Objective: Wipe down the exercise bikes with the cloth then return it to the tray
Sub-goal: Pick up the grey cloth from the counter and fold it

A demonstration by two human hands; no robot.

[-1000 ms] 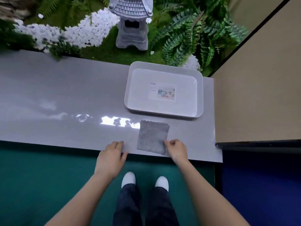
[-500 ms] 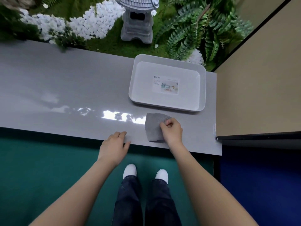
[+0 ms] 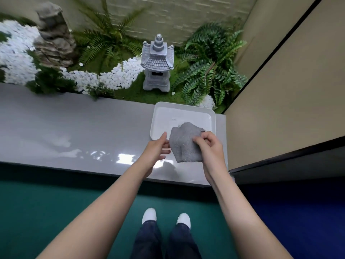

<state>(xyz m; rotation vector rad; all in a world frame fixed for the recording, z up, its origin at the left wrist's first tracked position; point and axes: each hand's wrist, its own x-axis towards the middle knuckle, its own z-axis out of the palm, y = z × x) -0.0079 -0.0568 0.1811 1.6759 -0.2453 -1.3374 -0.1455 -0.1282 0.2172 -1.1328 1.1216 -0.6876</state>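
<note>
My right hand (image 3: 209, 146) pinches the cloth (image 3: 183, 144) at its 2 o'clock edge; my left hand (image 3: 155, 150), fingers straight, touches its 9 o'clock side. The cloth hangs over the 6 o'clock rim of the tray (image 3: 162, 116). Judged light and limp: grip an edge.

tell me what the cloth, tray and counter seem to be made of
The cloth looks like grey microfibre or terry: fuzzy matt nap, and it folds limply. The tray seems to be moulded white plastic, smooth and semi-gloss, with rounded corners and a raised rim. The counter is a hard grey slab, glossy enough to mirror light; laminate, stone or coated board, I cannot tell which.
</note>
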